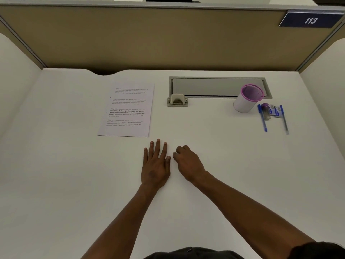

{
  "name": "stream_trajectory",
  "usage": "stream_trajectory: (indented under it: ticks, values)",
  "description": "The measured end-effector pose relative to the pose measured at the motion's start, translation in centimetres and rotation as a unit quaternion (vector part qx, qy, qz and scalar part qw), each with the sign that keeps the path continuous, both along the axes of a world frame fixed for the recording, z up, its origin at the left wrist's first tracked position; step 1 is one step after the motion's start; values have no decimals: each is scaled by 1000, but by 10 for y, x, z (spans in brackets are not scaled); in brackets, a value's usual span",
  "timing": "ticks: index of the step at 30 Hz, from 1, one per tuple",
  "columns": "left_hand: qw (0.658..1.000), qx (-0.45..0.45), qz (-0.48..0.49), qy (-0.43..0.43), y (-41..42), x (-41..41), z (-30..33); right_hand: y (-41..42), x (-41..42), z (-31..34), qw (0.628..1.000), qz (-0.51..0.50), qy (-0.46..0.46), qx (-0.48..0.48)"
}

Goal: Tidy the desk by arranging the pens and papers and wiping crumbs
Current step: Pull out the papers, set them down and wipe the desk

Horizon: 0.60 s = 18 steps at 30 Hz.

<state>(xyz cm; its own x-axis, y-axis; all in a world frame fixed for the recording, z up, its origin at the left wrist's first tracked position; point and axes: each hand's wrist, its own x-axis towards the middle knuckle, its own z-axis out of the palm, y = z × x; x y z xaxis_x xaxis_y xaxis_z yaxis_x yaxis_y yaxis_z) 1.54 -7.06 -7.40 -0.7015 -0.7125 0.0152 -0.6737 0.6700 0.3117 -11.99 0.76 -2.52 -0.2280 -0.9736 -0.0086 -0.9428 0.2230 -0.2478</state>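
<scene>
My left hand (156,165) lies flat on the white desk (65,165), fingers straight and palm down. Just to its right my right hand (188,161) rests on the desk with its fingers curled under; I see nothing in it. A printed sheet of paper (127,109) lies beyond my left hand, a little skewed. At the far right stands a white pen cup with a pink rim (247,99), with nothing visible inside. Beside it lie two blue pens (262,117) (283,118), a small purple-capped tube (266,112) and small white packets (276,112).
A grey cable-tray lid (218,86) is set into the desk at the back, with a beige latch (177,100) at its left end. Tan partition walls enclose the desk on three sides; a blue plate reading 113 (310,20) hangs top right.
</scene>
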Motion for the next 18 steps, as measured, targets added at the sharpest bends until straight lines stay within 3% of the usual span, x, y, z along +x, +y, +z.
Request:
stream_trajectory:
  ticks: [8, 15, 18]
  values:
    - [1000, -10, -2, -9, -1, 2, 0, -2, -15, 10, 995, 92, 46, 14]
    - [1000, -3, 5, -4, 0, 0, 1, -7, 11, 4, 999, -31, -7, -10]
    - [1000, -2, 5, -9, -1, 1, 1, -13, -2, 10, 976, -159, -151, 11]
